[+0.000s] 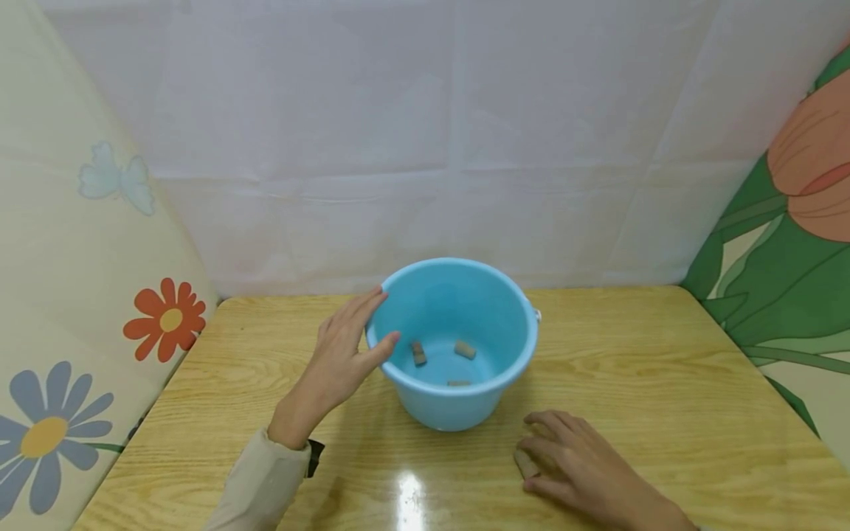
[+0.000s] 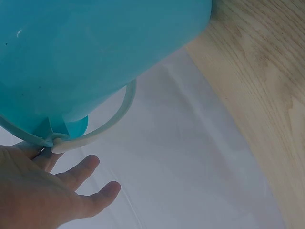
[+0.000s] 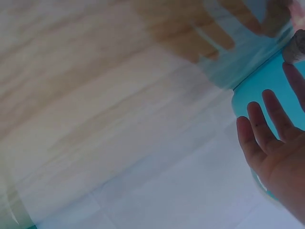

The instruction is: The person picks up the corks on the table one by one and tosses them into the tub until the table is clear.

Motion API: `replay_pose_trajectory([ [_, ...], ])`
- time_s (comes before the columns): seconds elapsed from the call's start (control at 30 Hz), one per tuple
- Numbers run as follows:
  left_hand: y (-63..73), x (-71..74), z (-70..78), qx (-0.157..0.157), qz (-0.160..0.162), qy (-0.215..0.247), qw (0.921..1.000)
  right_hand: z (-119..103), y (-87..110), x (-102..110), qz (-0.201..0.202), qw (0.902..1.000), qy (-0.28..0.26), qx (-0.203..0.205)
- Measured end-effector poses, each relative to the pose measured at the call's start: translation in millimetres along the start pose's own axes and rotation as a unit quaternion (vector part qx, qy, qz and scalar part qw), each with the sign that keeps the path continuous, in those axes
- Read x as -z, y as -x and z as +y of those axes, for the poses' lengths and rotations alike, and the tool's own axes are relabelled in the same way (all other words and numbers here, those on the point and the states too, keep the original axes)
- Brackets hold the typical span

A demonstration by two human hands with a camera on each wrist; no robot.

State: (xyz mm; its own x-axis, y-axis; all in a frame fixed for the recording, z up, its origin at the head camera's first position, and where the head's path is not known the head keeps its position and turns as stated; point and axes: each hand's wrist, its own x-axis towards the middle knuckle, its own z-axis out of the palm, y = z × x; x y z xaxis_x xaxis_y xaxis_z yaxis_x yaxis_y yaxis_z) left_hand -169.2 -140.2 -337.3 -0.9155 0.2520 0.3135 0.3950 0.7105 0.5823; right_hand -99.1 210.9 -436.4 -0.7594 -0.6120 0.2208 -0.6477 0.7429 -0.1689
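A light blue plastic bucket [image 1: 441,409] stands upright on the wooden table, with three small brown corks inside. Two of these, one cork [image 1: 418,352] at the left and another cork [image 1: 465,349] further right, lie on its bottom; a third cork [image 1: 458,383] is partly hidden by the near rim. My left hand [image 1: 341,350] grips the bucket's left rim, thumb over the inside and fingers along the outside. Right of the bucket and nearer me, my right hand [image 1: 578,464] pinches a cork [image 3: 294,47] between thumb and index finger, low over the table. Its other fingers are spread.
The bucket's pale handle [image 2: 112,125] hangs down around its outer side in the left wrist view. Behind the wooden table [image 1: 664,383] hangs a white cloth [image 1: 425,147]. Flower-printed panels flank it, a cream panel [image 1: 60,258] on the left and a green-leafed panel [image 1: 797,295] on the right.
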Motion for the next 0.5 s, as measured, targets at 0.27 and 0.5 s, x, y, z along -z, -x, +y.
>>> replay_pose_trajectory([
  [0.27,0.5,0.4,0.9,0.001,0.000,-0.001,1.0000,1,-1.6,6,0.042,0.9991,0.002,-0.004],
  [0.5,0.4,0.1,1.0,0.002,0.000,-0.001,1.0000,-1,-5.2,20,0.045,0.9985,-0.016,-0.026],
])
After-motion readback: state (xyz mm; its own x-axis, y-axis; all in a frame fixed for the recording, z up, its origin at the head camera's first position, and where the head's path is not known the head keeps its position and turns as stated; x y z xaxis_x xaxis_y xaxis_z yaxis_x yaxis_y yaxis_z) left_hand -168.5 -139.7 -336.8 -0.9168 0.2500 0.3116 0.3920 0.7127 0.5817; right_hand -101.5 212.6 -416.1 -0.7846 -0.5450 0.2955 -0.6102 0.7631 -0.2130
